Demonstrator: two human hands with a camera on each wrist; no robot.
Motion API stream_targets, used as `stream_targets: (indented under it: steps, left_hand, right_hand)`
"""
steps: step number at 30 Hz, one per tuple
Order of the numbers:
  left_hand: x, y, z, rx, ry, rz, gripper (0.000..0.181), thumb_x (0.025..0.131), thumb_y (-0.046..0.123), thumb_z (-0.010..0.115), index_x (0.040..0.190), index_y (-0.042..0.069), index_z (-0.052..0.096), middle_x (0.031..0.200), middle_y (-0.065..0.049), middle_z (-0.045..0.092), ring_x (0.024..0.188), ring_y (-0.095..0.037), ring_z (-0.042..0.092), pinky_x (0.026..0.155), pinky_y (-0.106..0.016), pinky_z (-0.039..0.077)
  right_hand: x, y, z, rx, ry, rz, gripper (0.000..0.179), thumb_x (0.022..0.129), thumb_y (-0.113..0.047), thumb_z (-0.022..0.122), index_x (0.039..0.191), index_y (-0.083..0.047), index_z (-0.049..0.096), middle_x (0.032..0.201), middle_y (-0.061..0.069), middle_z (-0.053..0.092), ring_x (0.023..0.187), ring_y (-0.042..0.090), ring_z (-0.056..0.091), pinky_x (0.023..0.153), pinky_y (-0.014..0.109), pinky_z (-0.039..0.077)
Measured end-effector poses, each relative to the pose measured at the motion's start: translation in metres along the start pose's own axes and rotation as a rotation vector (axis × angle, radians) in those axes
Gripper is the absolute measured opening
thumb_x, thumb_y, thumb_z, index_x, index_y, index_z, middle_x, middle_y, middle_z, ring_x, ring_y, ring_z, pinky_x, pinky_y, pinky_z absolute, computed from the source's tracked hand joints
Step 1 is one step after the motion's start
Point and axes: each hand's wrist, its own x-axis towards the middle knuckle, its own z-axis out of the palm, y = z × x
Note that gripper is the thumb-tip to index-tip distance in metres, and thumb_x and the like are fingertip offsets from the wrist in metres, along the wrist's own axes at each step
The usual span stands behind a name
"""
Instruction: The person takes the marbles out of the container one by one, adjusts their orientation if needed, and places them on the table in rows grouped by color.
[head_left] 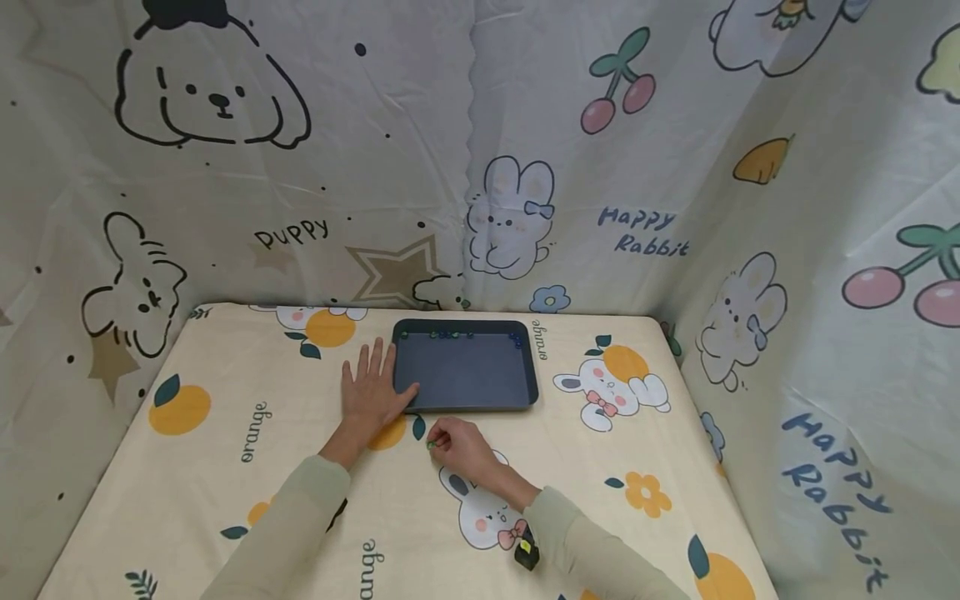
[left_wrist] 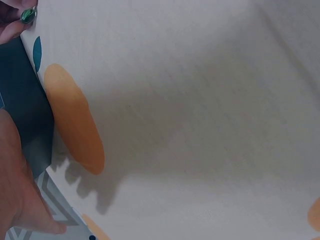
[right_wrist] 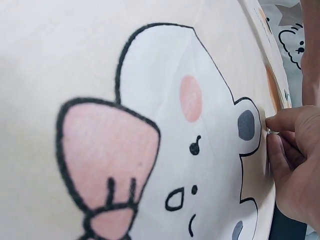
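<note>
A dark grey rectangular tray [head_left: 465, 375] lies on the cloth, with several small green and blue marbles [head_left: 442, 335] along its far side. More blue marbles [head_left: 516, 341] sit in its far right corner. My left hand [head_left: 370, 396] lies at the tray's left edge, fingers spread and straight, thumb over the near left corner. Just in front of the tray, my right hand [head_left: 461, 450] pinches a green marble [left_wrist: 28, 16] between thumb and fingertips. The right wrist view shows these fingertips [right_wrist: 274, 122] together, mostly covering the marble.
A cream cloth [head_left: 300, 517] printed with oranges and rabbits covers the table. Behind it and at the sides hang pale printed curtains [head_left: 420, 150]. A small black and yellow object [head_left: 527, 550] sits by the right sleeve's cuff.
</note>
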Motion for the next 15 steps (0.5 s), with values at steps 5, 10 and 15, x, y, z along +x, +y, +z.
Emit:
stream_targets:
  steps: [5, 10, 15]
  left_hand:
    - [0.0015, -0.0006, 0.0003, -0.012, 0.006, -0.009, 0.094, 0.093, 0.064, 0.05, 0.16, 0.008, 0.016, 0.166, -0.017, 0.003, 0.151, -0.038, 0.001, 0.117, -0.062, 0.0]
    - [0.0009, 0.0002, -0.0015, -0.008, 0.0, -0.009, 0.094, 0.093, 0.065, 0.049, 0.161, 0.009, 0.016, 0.166, -0.017, 0.004, 0.151, -0.038, 0.003, 0.117, -0.062, 0.004]
    - [-0.0002, 0.0006, 0.0001, 0.009, -0.012, -0.011, 0.095, 0.093, 0.067, 0.047, 0.161, 0.009, 0.014, 0.166, -0.016, 0.003, 0.151, -0.038, 0.002, 0.117, -0.062, 0.005]
  right_hand:
    - [0.0019, 0.0009, -0.0002, -0.001, -0.003, -0.006, 0.015, 0.084, 0.0, 0.073, 0.093, -0.011, 0.069, 0.086, -0.007, 0.061, 0.077, 0.002, 0.058, 0.07, 0.018, 0.052]
    - [0.001, 0.0007, -0.0003, 0.019, -0.01, 0.012, 0.015, 0.085, 0.0, 0.072, 0.093, -0.012, 0.068, 0.087, -0.005, 0.063, 0.077, 0.002, 0.058, 0.071, 0.018, 0.052]
    - [-0.0009, 0.0016, 0.0012, 0.021, -0.008, 0.0, 0.014, 0.086, 0.0, 0.071, 0.094, -0.012, 0.068, 0.088, -0.006, 0.063, 0.078, 0.002, 0.058, 0.071, 0.018, 0.052]
